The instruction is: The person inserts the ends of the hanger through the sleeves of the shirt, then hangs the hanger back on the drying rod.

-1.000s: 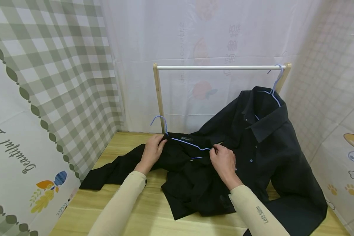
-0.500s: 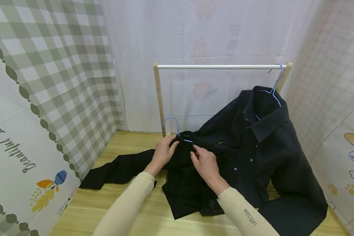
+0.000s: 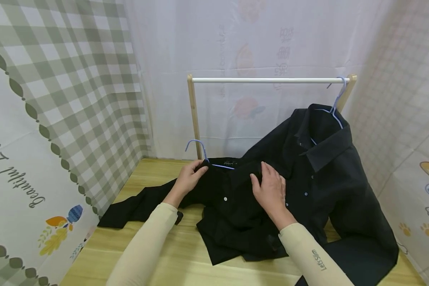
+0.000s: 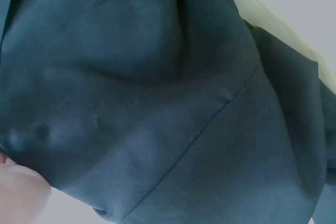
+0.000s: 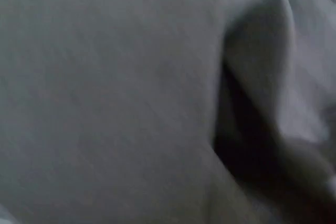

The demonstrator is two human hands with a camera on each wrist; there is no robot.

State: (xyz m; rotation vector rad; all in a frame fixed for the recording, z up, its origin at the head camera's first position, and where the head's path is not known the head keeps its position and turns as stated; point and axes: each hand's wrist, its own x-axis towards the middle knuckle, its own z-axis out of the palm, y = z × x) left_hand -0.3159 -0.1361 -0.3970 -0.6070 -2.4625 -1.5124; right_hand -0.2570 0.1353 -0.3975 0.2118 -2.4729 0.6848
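Observation:
A black shirt [image 3: 232,214] lies rumpled on the table, one sleeve stretched out to the left. Inside its neck is a blue hanger [image 3: 223,166]; the hook sticks up at the left, and much of the rest is hidden by cloth. My left hand [image 3: 187,180] pinches the shirt at the neck, right beside the hook's base. On the other side of the neck, my right hand [image 3: 270,188] rests on the cloth with fingers extended and thumb apart. Dark shirt fabric [image 4: 147,103] fills most of the left wrist view, and blurred cloth [image 5: 105,98] fills the right one.
Behind the table stands a rack with a white rod [image 3: 264,80] and wooden posts. A second black shirt [image 3: 329,178] hangs at its right end on another blue hanger [image 3: 340,95], draping close beside my right arm. Checked cloth [image 3: 93,79] walls the left side.
Both hands first came together, the hanger's hook shifting right, then spread apart again. The right hand has loosened its pinch, and the shirt front now covers more of the hanger.

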